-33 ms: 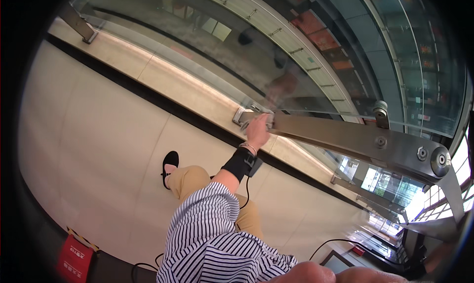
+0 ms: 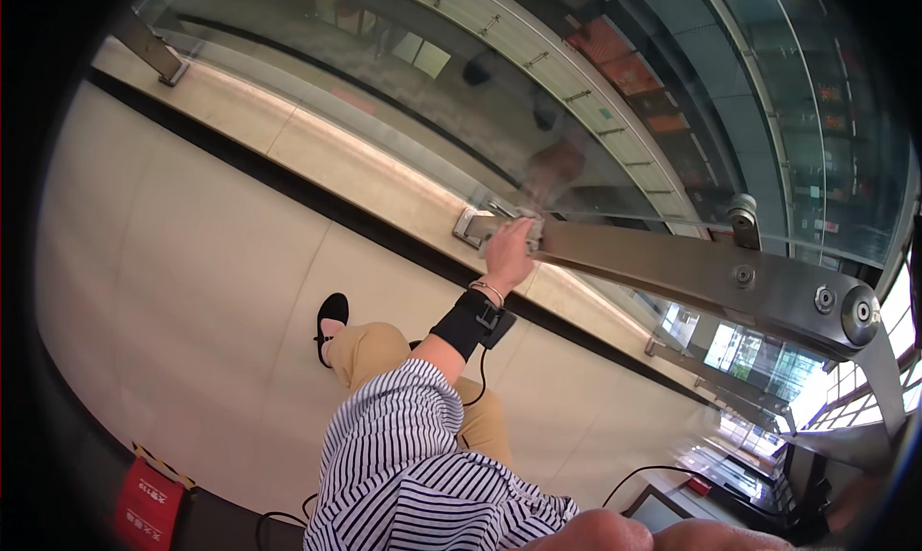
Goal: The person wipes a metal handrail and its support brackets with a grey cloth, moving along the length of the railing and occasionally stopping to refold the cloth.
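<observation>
My left hand reaches out to the low end of a brushed steel post. Its fingers are closed on a grey cloth that presses against the metal; the cloth is partly hidden and slightly blurred. A black wristband with a dark boxy device and a cable sits on this wrist, below a thin bracelet. Right behind the hand, a glass panel carries a reflection of it. I do not see my right hand.
A pale stone ledge with a dark border runs along the tiled floor. Another steel post stands at the far left. A red box is at the lower left. Black cables loop low in view.
My left hand and the cloth have shifted slightly to the right along the steel post. My foot stays in place.
</observation>
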`<state>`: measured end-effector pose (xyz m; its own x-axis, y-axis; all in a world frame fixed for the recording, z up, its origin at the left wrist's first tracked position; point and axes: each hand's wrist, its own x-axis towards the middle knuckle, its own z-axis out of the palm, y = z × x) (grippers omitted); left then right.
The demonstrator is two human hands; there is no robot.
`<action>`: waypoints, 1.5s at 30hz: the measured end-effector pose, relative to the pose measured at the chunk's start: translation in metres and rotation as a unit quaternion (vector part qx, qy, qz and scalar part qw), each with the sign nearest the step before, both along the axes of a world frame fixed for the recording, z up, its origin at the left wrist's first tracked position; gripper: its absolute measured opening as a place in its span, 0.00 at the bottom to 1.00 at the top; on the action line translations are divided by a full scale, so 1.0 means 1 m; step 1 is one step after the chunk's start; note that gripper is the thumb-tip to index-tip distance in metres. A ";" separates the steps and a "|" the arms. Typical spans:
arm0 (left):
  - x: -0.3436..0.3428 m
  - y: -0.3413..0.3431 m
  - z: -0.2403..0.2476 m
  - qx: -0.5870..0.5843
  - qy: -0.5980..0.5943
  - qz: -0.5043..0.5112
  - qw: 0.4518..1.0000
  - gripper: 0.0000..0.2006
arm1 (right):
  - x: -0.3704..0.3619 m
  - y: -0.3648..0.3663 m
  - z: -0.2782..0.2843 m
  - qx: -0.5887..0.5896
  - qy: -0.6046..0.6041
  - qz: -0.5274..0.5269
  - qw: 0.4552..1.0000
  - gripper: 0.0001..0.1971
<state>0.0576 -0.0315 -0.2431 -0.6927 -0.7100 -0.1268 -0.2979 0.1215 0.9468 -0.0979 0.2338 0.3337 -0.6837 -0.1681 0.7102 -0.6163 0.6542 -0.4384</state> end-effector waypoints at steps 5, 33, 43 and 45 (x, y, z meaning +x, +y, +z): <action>0.000 -0.014 0.020 -0.035 0.131 -0.029 0.990 0.30 | -0.003 -0.002 0.001 0.003 -0.005 0.005 1.000 0.22; 0.009 0.014 0.303 -0.075 0.054 -0.073 0.993 0.19 | 0.054 -0.093 -0.024 0.151 0.033 0.092 0.984 0.19; -0.003 0.005 0.387 0.341 0.297 -0.187 0.872 0.14 | 0.051 -0.088 -0.021 0.174 0.108 0.051 0.978 0.20; 0.006 -0.025 0.371 0.346 0.333 -0.222 0.848 0.15 | 0.064 -0.103 -0.018 0.130 0.041 0.050 0.989 0.20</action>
<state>0.0632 -0.0569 0.1278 -0.9542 -0.2748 0.1181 0.2611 -0.5726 0.7772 -0.0338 0.1307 0.3161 -0.5965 -0.4154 0.6867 -0.7096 0.6728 -0.2093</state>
